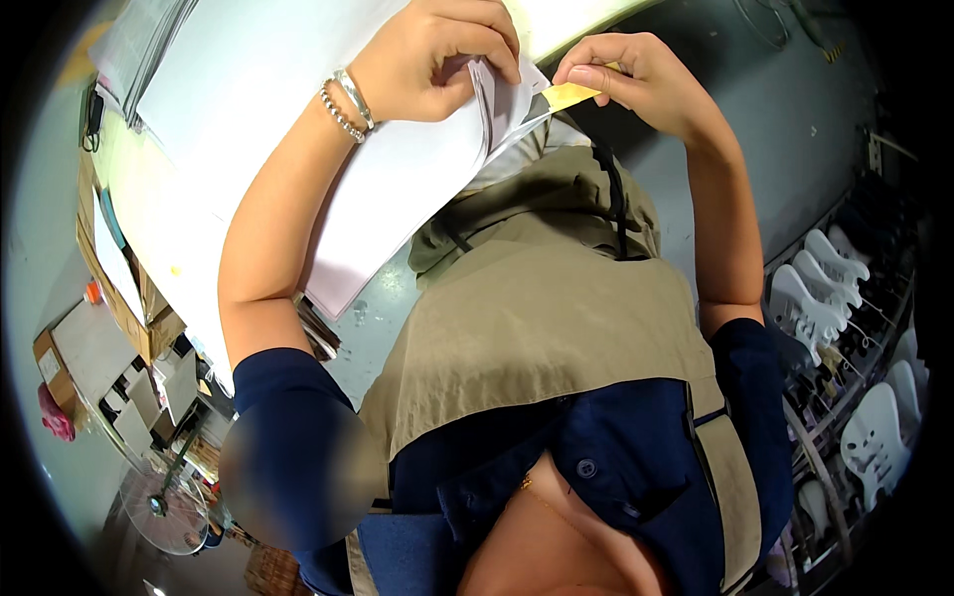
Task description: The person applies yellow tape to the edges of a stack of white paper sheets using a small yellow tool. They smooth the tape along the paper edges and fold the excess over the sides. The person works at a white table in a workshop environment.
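My left hand (437,62), with a bracelet and a silver bangle at its wrist, is closed on the curled edges of several sheets of paper (397,189). The sheets hang over the near edge of the white table, and their corners bend upward beside my fingers. Just to the right, my right hand (641,84) pinches a flat yellow strip-like thing (571,96) between thumb and fingers. Its greyish left end meets the paper's edge; I cannot tell exactly what kind of thing it is.
The pale tabletop (139,184) extends left, with clear plastic sleeves (149,50) at its far left. Cardboard boxes (144,298) and a fan (164,507) stand beyond. A rack with white perforated pieces (805,298) is on the right. My khaki apron (537,308) is close below the paper.
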Tool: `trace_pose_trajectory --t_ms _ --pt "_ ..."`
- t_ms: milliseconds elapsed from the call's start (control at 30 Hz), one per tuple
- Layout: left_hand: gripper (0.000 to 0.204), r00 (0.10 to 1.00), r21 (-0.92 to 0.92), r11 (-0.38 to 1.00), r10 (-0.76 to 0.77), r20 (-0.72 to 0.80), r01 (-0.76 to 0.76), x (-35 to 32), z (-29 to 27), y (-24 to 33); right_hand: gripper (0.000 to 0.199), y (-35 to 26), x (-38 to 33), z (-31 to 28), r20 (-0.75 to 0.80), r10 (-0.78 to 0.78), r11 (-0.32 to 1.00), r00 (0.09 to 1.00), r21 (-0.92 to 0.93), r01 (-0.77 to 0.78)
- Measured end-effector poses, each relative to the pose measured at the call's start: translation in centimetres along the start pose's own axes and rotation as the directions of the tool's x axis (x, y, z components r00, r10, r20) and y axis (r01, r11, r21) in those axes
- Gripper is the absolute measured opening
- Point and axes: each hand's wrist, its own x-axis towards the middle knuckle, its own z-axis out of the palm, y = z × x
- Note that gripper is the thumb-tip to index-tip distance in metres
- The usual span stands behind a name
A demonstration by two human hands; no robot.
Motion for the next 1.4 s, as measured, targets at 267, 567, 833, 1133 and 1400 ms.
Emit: trace_pose_trajectory --t_ms 267,567,833,1133,1400 --pt "0.021 0.974 -0.462 0.879 -0.192 -0.122 0.116 -1.2 0.4 -1.5 0.014 -2.6 -0.3 5.6 0.125 0.078 0.975 0.989 0.198 -0.102" --pt "0.038 0.901 -0.726 0.686 -0.281 -0.33 -0.052 -1.5 0.0 -3.3 0.015 -5.7 -0.2 15.4 0.292 0.013 0.945 0.956 0.309 -0.108" --pt "0.047 0.902 -0.882 0.434 -0.284 -0.325 -0.182 -1.4 -0.5 -3.9 0.016 -6.1 0.1 20.0 0.52 -0.183 0.981 0.834 0.149 0.122" --pt "0.058 0.979 -0.465 0.883 -0.146 -0.145 0.063 -1.6 0.3 -1.4 0.015 -2.6 -7.9 4.5 -0.523 0.325 0.892 0.788 0.446 -0.072" --pt "0.013 0.998 -0.029 1.0 -0.001 0.069 0.003 -0.1 -0.4 0.5 0.016 -1.6 -7.2 4.3 -0.589 0.268 0.961 0.763 0.224 -0.164"
